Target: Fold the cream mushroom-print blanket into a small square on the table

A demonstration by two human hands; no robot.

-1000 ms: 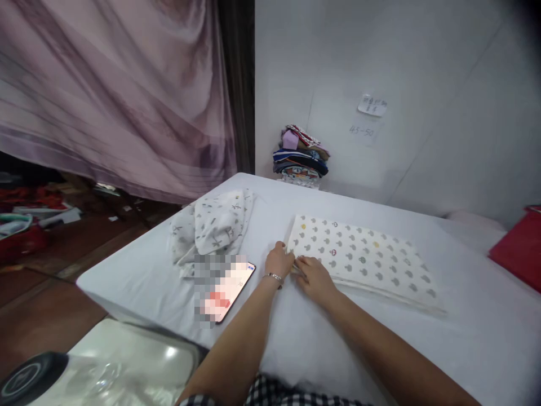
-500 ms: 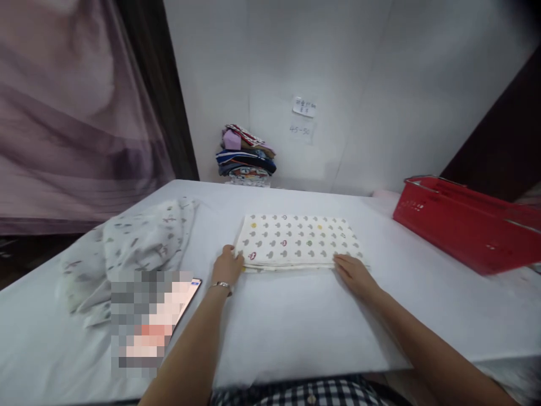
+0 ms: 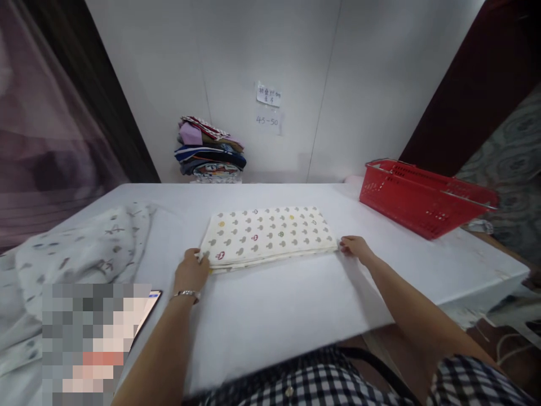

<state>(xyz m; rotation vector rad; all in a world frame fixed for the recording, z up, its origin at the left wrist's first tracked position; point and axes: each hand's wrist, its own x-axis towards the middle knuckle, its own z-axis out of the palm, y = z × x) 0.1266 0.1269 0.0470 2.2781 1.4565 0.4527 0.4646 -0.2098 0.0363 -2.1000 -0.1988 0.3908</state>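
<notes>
Pale wall panels (image 3: 367,73) rise behind a counter (image 3: 270,310) spread with a white sheet. On that sheet lies a folded cloth (image 3: 270,231), cream with grey mushroom shapes and a few yellow, red and green ones, flat, with its layered edge toward the person. At its near left corner the left hand (image 3: 192,274) has its grip curled in, thumb and fingers pinching the corner; a silver bracelet (image 3: 186,294) circles that wrist. By its near right corner is the right hand (image 3: 356,248), fingertips drawn together at the edge; I cannot tell whether that grip has hold of any fabric. Left of the folded cloth is a crumpled white cloth (image 3: 84,248) with a small scattered print, and nearer the person than that, also to its left, a phone (image 3: 146,316) partly hidden by pixelation. To its right and farther back stands a red basket (image 3: 418,206) with metal handles. Beyond it, a little leftward, a stack of textiles (image 3: 211,155) sits against the wall; straight beyond it hang two paper notes (image 3: 269,97), the lower reading "45-50". Far to its left, a pinkish curtain (image 3: 46,152) drapes down
</notes>
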